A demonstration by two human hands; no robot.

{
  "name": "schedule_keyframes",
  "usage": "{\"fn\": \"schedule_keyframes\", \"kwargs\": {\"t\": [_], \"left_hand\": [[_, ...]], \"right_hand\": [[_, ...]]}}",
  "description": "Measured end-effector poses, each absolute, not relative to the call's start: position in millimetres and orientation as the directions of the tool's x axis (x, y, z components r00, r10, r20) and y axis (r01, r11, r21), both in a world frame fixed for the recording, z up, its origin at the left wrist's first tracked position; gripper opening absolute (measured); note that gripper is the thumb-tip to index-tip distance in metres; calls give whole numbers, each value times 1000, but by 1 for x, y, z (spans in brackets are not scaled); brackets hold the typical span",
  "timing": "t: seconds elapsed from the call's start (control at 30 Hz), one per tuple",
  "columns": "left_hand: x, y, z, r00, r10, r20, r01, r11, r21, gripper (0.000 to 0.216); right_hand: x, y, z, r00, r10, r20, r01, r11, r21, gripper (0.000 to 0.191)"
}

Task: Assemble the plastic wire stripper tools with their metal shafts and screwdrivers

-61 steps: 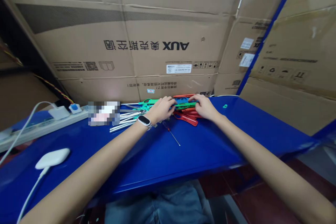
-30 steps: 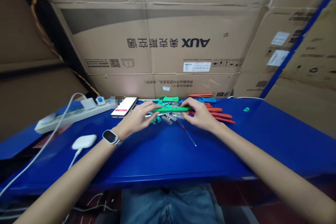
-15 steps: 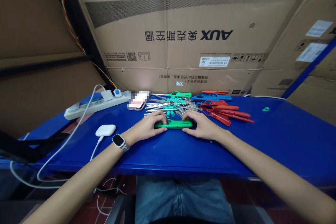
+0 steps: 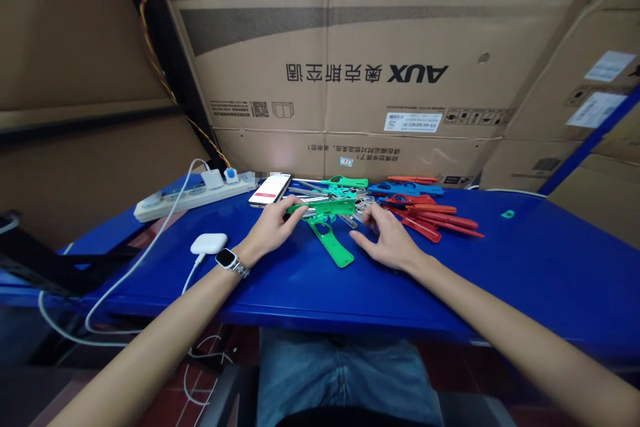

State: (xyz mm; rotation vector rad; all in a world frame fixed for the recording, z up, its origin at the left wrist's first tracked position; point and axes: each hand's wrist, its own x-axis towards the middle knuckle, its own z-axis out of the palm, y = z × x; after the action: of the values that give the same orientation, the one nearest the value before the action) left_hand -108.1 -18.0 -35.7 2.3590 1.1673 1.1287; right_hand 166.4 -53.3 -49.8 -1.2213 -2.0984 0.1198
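**Green plastic tool spread open between two hands on a blue table**

Nearest the camera, jeans-clad legs (image 4: 345,373) are seen below the table edge, cut off by the bottom of the frame. Both forearms are stretched forward over the blue table (image 4: 500,293); a smartwatch (image 4: 229,259) is worn on the left wrist.

The left hand (image 4: 273,230) is closed in a pinch, fingertips and thumb clamped on one end of a green plastic tool (image 4: 327,227). The tool lies between the two hands, its upper arm running roughly level and its lower handle angled down toward the camera, resting on the table. The right hand (image 4: 387,243) is laid just beside the tool with its fingers loosely spread and nothing gripped; whether its fingertips touch the green plastic cannot be told.

To the left, a white charger puck (image 4: 209,243) with its cable is seen. Behind the hands a heap of metal rods and green pieces (image 4: 330,193) is piled, its separate parts too tangled to be told apart. Red handles (image 4: 435,217) and blue handles (image 4: 405,188) are spread on the right, and a small teal piece (image 4: 508,214) lies well apart. A phone (image 4: 270,188) with a lit screen and a white power strip (image 4: 185,199) are set at the back left. Behind everything, a cardboard box (image 4: 350,73) printed AUX upside down is stacked.
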Motion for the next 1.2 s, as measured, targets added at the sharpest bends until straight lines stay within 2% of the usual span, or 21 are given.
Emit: {"fn": "schedule_keyframes", "kwargs": {"t": [0.1,0.23,0.53,0.73,0.97,1.2], "left_hand": [[-110,-18,-36,301,773,559,561,-618,552,33],[-109,-20,-36,314,784,536,560,-608,562,36],[-110,-19,-35,299,820,488,622,-556,552,40],[-112,-18,-38,382,855,350,666,-517,537,42],[-105,-24,-42,453,871,189,804,-491,334,41],[-97,-26,-47,514,818,258,820,-557,132,36]], "right_hand": [[159,-59,-50,-402,798,449,754,567,-333,34],[153,-61,-51,-483,802,351,754,585,-299,41],[163,-59,-47,-588,761,275,664,648,-374,6],[177,-52,-47,-618,725,305,627,688,-364,13],[178,-52,-44,-616,719,321,619,694,-367,10],[177,-52,-44,-610,729,310,629,684,-370,8]]}}
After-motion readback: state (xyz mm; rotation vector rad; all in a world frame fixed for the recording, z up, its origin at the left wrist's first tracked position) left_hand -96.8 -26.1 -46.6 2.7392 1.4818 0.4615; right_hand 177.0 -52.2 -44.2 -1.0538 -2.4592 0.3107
